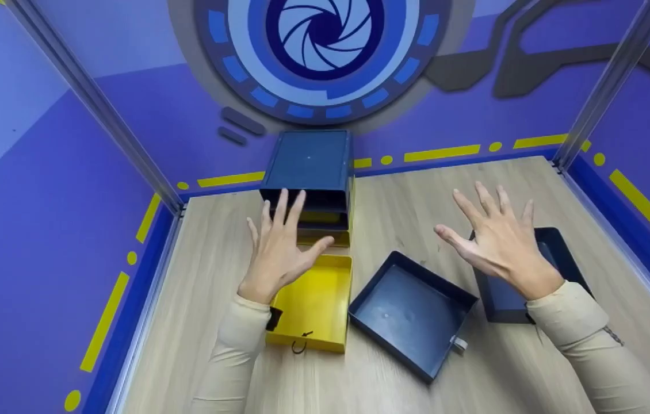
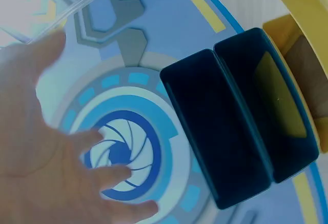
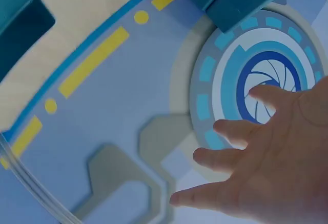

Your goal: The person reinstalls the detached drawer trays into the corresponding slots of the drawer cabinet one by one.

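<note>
Both hands are raised with fingers spread and hold nothing. My left hand (image 1: 283, 253) hovers over a yellow drawer (image 1: 325, 299), which has a small dark ring on its front. Behind that hand rises a stack of drawer casings (image 1: 308, 161), dark blue above and yellow at the bottom; the left wrist view looks into its dark openings (image 2: 220, 131). My right hand (image 1: 500, 241) is above a dark blue drawer (image 1: 561, 253) and hides much of it. Between the hands a second dark blue drawer (image 1: 411, 316) lies turned at an angle, with a light tab on one side.
The wooden tabletop (image 1: 405, 218) is bounded by purple printed walls (image 1: 146, 126) at the back and sides. Metal posts (image 1: 607, 86) stand at both back corners. The casing stack stands close to the back wall.
</note>
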A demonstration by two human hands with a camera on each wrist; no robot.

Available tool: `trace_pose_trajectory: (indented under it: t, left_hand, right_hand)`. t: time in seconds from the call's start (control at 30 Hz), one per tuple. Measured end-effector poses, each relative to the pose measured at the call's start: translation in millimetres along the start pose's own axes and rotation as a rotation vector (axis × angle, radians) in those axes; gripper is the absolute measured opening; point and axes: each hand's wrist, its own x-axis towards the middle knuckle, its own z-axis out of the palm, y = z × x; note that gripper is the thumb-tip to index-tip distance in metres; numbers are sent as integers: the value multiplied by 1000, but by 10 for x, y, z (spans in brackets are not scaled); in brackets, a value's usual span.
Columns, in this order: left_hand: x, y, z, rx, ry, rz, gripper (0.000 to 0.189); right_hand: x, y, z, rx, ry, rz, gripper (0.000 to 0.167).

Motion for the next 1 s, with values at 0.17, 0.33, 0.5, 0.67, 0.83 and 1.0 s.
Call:
trace_pose_trajectory:
  t: [0.17, 0.33, 0.5, 0.67, 0.83, 1.0]
  left_hand:
    - [202, -185, 29, -228, 114, -67, 96]
    - [471, -506, 85, -507, 254, -159, 93]
    - [703, -660, 155, -673, 253, -287, 90]
    - [825, -711, 254, -728, 159, -351, 92]
    - [868, -763, 339, -724, 71, -370, 90]
    - [848, -841, 298, -744, 91, -349, 83]
  right_hand:
    - [209, -88, 93, 216, -71, 65, 86]
    - [556, -363, 332, 573, -169, 67, 87]
    - [816, -745, 646, 847, -247, 32, 81]
    - [968, -1111, 891, 1134, -320, 68, 76]
    - [1052, -1309, 1007, 1239, -311, 113, 75]
    - [1127, -1406, 1024, 1272, -296, 85, 75]
